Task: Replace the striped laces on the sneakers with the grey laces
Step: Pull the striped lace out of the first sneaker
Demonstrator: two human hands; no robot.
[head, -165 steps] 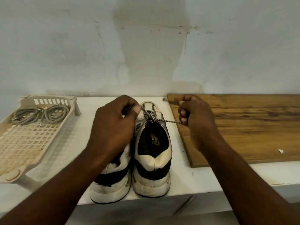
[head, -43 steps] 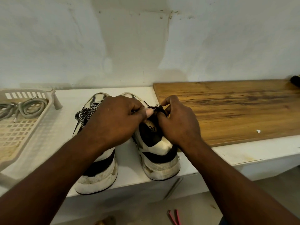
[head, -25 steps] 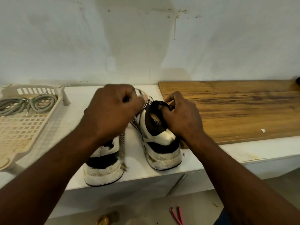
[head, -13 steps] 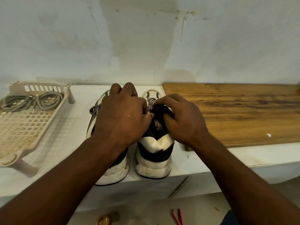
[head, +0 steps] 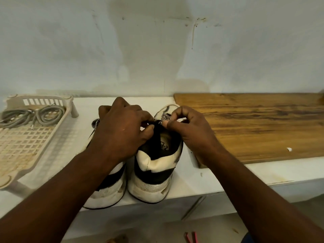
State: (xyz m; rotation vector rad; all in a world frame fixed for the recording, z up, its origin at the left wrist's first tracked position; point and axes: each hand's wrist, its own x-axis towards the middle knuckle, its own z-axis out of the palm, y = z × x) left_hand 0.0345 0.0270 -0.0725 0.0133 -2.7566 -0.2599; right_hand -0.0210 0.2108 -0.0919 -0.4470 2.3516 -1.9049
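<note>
tray (head: pixel 26 146) left: grey laces (head: pixel 35 114) coiled inside | sneakers (head: pixel 154 163) side by side, heels near | left hand (head: pixel 121 130), right hand (head: pixel 189 130): fingertips pinching striped lace (head: pixel 164 117) over right shoe's tongue | tip: loosen each crossing, pull straight, brace shoe

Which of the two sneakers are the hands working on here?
The sneaker beside the wooden board: left hand and right hand both pinch its striped lace above the tongue. The other sneaker lies partly hidden under the left forearm.
</note>
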